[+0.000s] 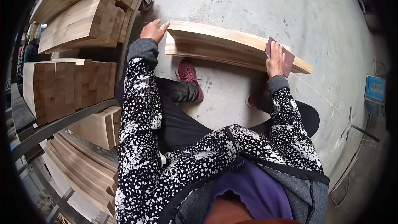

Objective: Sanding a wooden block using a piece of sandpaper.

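Observation:
A long pale wooden board (219, 33) lies across in front of me above the floor, its right end nearer to me. Below it shows a second wooden piece (195, 52); how the two join is hidden in shadow. My right hand (275, 60) presses a reddish-brown sheet of sandpaper (289, 59) onto the board near its right end, fingers laid over the sheet. At the board's left end is my left hand (153, 31), with thumb and fingers apart. Its thumb tip meets or nearly meets the board's corner.
To my left stands a metal rack (62, 120) loaded with stacked wooden blocks (68, 85) and longer planks (78, 166). A caster wheel (146, 1) juts out at its far corner. My red shoes (188, 76) are on the grey concrete floor (257, 0). A blue crate (375, 88) and cables lie at right.

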`<state>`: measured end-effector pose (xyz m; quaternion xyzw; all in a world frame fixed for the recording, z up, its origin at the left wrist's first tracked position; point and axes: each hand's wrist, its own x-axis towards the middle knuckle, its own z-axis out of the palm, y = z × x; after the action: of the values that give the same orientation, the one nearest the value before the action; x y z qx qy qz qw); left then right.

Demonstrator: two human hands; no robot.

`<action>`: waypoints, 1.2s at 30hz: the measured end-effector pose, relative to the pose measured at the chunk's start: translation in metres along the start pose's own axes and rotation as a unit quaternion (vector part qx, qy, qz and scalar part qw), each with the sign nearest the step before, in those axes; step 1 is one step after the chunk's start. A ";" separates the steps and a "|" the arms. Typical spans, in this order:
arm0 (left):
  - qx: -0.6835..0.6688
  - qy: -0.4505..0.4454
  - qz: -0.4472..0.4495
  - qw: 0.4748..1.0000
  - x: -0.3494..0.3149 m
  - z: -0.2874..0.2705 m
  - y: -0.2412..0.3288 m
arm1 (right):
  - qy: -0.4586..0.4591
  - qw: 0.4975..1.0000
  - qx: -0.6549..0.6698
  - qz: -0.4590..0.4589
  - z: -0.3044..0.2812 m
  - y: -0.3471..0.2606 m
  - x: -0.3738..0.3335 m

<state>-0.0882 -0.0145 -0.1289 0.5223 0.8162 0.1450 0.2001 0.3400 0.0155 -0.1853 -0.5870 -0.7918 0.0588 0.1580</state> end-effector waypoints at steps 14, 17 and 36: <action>-0.254 -0.056 -0.207 0.943 0.010 0.050 -0.002 | 0.030 0.967 0.126 -0.220 0.081 -0.270 0.025; -0.282 -0.058 -0.247 0.925 0.000 0.051 -0.007 | 0.011 0.957 0.145 -0.250 0.075 -0.255 0.011; 0.041 -0.081 -0.038 0.995 0.019 0.082 0.003 | -0.001 0.979 0.105 -0.174 0.024 -0.154 -0.018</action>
<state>-0.0533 0.0063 -0.2032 0.5082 0.8220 0.0614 0.2495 0.1970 -0.0463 -0.1681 -0.4201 -0.8716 0.1137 0.2256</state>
